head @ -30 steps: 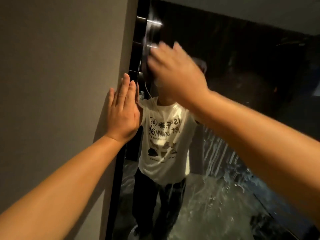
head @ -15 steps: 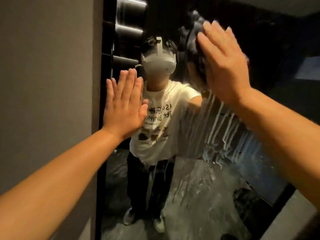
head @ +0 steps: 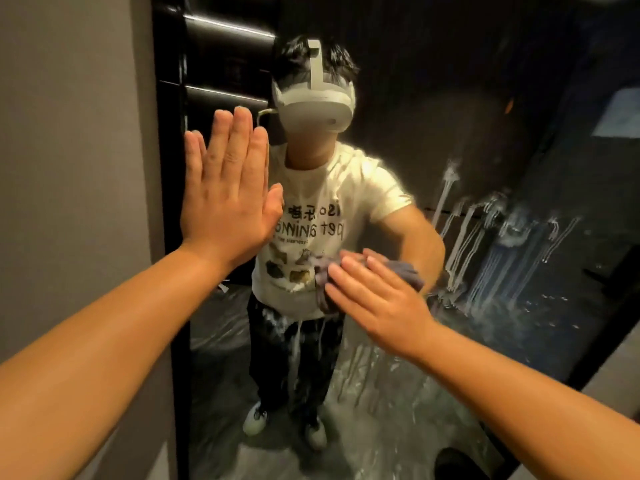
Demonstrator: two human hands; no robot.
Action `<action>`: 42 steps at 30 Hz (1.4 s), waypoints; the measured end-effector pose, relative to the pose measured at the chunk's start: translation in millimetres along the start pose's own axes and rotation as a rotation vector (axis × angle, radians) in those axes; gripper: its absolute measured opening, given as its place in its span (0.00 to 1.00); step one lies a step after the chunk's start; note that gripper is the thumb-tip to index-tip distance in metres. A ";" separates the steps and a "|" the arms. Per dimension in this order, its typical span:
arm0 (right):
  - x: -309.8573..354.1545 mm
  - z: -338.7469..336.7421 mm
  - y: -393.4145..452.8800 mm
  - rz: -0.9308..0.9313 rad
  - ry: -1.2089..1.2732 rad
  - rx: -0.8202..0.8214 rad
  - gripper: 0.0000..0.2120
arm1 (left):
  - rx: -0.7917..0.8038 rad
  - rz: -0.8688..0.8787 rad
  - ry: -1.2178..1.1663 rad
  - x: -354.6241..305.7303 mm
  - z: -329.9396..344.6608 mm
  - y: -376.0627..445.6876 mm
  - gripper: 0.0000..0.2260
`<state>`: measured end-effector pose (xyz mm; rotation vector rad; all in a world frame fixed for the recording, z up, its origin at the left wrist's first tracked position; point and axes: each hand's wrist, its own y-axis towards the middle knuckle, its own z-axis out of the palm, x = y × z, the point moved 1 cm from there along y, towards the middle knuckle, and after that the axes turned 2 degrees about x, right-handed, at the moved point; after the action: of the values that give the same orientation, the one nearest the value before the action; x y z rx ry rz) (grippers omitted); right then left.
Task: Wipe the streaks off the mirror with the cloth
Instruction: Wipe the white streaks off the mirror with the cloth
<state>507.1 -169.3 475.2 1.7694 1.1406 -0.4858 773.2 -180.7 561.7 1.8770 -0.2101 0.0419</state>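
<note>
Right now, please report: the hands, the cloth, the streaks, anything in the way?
Left hand flat on mirror, open. Right hand presses cloth to glass. Streaks remain at right, more lower down. Nothing in the way.

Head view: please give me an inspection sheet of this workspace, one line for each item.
Surface: mirror, upper part looks clean; pale drip streaks remain at right and run down the lower glass.
Job's things: grey cloth, bunched, pressed on the glass near the middle.
Clutter: nothing seen.
Grips: left hand open and flat, at the mirror's left edge; right hand flat over the cloth, fingers spread.
Cables: a thin cord at the reflected headset; nothing else seen.
Surroundings: grey wall at left, dark frame beside it; the room is dim.
</note>
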 end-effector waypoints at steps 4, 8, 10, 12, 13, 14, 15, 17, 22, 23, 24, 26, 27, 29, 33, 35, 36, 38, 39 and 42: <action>47.0 28.9 -50.4 -0.095 -0.043 0.194 0.18 | 0.021 -0.017 0.002 -1.5 -0.7 0.1 0.32; 8.3 -9.8 -20.3 0.055 0.136 0.059 0.18 | 0.049 -0.021 -0.004 -3.6 -3.0 1.5 0.31; -44.6 -46.5 12.2 0.176 0.112 -0.103 0.17 | 0.066 -0.045 -0.022 -5.2 -8.9 1.4 0.31; -107.7 -83.9 47.3 0.291 -0.033 -0.190 0.15 | 0.045 -0.014 -0.038 -14.9 -15.9 3.3 0.31; -135.0 -98.7 63.1 0.328 -0.093 -0.233 0.15 | 0.033 0.025 -0.040 -23.4 -18.8 6.5 0.31; -158.9 -104.8 78.2 0.357 -0.123 -0.300 0.16 | 0.025 0.064 -0.040 -33.4 -21.0 11.4 0.31; -178.4 -110.4 89.2 0.401 -0.122 -0.363 0.16 | 0.022 0.089 -0.040 -44.1 -22.2 17.1 0.31; -202.3 -109.7 105.0 0.508 -0.070 -0.480 0.22 | 0.022 0.102 -0.039 -62.6 -19.7 28.6 0.31; -196.5 -103.4 87.8 0.416 -0.182 -0.366 0.22 | 0.079 0.059 0.027 -75.1 -4.9 36.5 0.32; -179.4 -96.4 71.3 0.362 -0.156 -0.316 0.20 | 0.078 0.064 0.037 -75.1 -3.7 36.0 0.32; -160.3 -84.6 52.2 0.300 -0.104 -0.254 0.19 | 0.067 0.072 0.041 -75.1 -3.1 35.3 0.31; -110.4 -59.8 0.8 0.182 -0.028 -0.168 0.17 | 0.046 0.083 0.041 -75.7 -2.9 35.0 0.31; -86.3 -44.1 -28.6 0.126 -0.021 -0.125 0.16 | 0.046 0.082 0.037 -76.2 -3.1 35.6 0.31; -44.5 -18.7 -80.3 0.025 -0.015 0.039 0.17 | 0.062 0.062 0.022 -74.0 -3.8 36.3 0.31; -23.2 -0.8 -112.2 -0.030 0.041 0.197 0.19 | 0.035 0.109 0.025 -94.5 -9.4 30.5 0.31; -30.6 -13.0 -106.4 -0.067 0.060 0.189 0.18 | 0.033 0.176 0.004 -115.9 -6.4 26.3 0.31; -39.9 -24.8 -100.7 -0.037 0.104 0.152 0.17 | 0.044 0.174 -0.007 -124.0 -4.2 25.3 0.30; -74.8 -59.3 -81.0 0.080 0.161 -0.033 0.15 | 0.078 0.144 0.020 -130.0 1.0 25.1 0.31; -98.6 -79.1 -66.6 0.148 0.163 -0.117 0.14 | 0.095 0.132 0.047 -129.8 3.9 25.2 0.31; -177.4 -126.9 -16.5 0.343 -0.016 -0.235 0.18 | 0.119 0.119 0.078 -128.4 7.9 25.4 0.32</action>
<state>387.0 -143.7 656.3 1.7036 0.8217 -0.1528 642.1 -179.9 565.8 1.9758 -0.2705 0.2125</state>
